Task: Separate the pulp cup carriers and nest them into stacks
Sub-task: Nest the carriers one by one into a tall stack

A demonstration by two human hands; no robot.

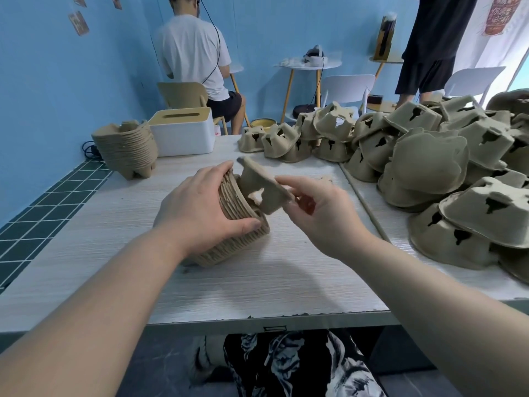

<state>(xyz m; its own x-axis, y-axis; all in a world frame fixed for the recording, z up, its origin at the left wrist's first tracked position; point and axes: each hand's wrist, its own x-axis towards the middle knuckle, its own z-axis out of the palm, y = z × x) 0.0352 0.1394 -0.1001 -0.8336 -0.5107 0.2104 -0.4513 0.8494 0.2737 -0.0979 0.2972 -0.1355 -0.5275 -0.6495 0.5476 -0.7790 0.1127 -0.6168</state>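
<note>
A nested stack of tan pulp cup carriers [233, 242] lies on its side at the middle of the pale wood table [286, 282]. My left hand [200, 209] grips this stack from the left. A single carrier [262, 183] is tilted against the stack's open right end, and my right hand [317, 212] pinches its right edge between thumb and fingers. A second, taller nested stack [127, 149] stands at the far left of the table. A big heap of loose carriers [429, 164] covers the right side.
A white tissue box with a tan lid [183, 130] stands behind the far stack. A seated person in a white shirt [194, 55] faces away beyond the table. Another person [429, 47], chairs and small round tables are at the back right. Green tiles run along the left.
</note>
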